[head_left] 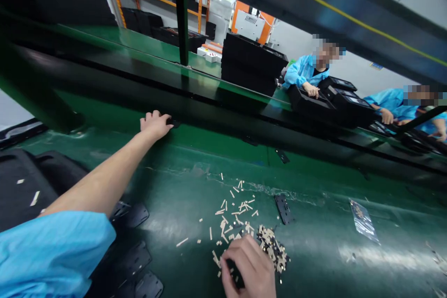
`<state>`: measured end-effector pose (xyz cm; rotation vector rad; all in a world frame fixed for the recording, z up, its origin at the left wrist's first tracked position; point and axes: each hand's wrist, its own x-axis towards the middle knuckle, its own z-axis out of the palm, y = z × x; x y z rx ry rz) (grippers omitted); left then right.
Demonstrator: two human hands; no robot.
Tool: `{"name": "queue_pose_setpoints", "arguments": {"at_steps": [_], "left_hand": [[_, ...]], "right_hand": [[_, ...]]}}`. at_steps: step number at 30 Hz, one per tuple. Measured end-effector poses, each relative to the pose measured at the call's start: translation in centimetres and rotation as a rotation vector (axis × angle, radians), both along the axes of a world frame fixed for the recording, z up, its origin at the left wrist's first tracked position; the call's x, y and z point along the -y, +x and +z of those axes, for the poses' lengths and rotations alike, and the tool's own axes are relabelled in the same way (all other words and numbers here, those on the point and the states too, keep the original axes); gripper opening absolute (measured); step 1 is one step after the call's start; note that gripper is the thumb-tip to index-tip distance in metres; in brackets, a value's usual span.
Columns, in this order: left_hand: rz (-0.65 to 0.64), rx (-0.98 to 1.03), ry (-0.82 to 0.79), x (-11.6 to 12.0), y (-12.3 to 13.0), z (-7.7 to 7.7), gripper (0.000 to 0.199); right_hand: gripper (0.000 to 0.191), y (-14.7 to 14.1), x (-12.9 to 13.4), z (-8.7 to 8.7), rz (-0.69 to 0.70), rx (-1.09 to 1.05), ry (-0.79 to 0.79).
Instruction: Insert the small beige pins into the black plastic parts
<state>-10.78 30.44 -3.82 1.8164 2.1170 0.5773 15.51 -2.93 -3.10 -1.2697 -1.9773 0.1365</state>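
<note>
Green belt (195,167), tan strips under my right hand

I have open belt to the right of the pile, as far as a clear bag (363,221). A black plate (284,209) lies just beside the pile, more black plates (134,260) crowd the lower left, and a black rail (223,98) bounds the far edge. Tan strips (233,216) lie scattered just ahead of my right hand (247,265), with a clump (273,247) just beside it. Its fingers (244,258) are curled closed over a dark piece (233,272), mostly hidden. My left hand (155,125) reaches the rail, fingers (150,118) curled beside a small black tab (173,122); I can't tell whether they have hold of it. Beyond the rail, a co-worker (303,72) has a hand on black trays (344,102).
</note>
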Motion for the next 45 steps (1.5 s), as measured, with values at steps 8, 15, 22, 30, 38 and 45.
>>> {"name": "queue_pose_setpoints", "arguments": {"at_steps": [8, 15, 22, 30, 38, 45], "left_hand": [[0.072, 0.249, -0.041, 1.7, 2.1, 2.2, 0.023], [-0.268, 0.731, -0.04, 14.0, 10.2, 4.0, 0.013], [-0.527, 1.32, -0.482, 27.0, 11.6, 3.4, 0.03], [-0.567, 1.212, -0.401, 28.6, 11.6, 3.4, 0.017], [-0.569, 1.135, -0.36, 29.4, 11.3, 4.1, 0.008], [-0.571, 1.173, -0.381, 29.1, 11.3, 3.9, 0.01]], "right_hand": [[0.012, 0.3, 0.1, 0.7, -0.026, 0.036, -0.096], [0.009, 0.4, 0.1, 1.6, -0.281, -0.381, -0.352], [0.014, 0.3, 0.0, 1.9, -0.253, -0.9, -0.497], [0.011, -0.3, 0.3, 2.4, -0.314, -0.892, -0.567], [0.01, -0.7, 0.6, 3.0, -0.306, -0.841, -0.551], [0.011, -0.1, 0.5, 2.9, -0.232, -0.892, -0.585]]}}
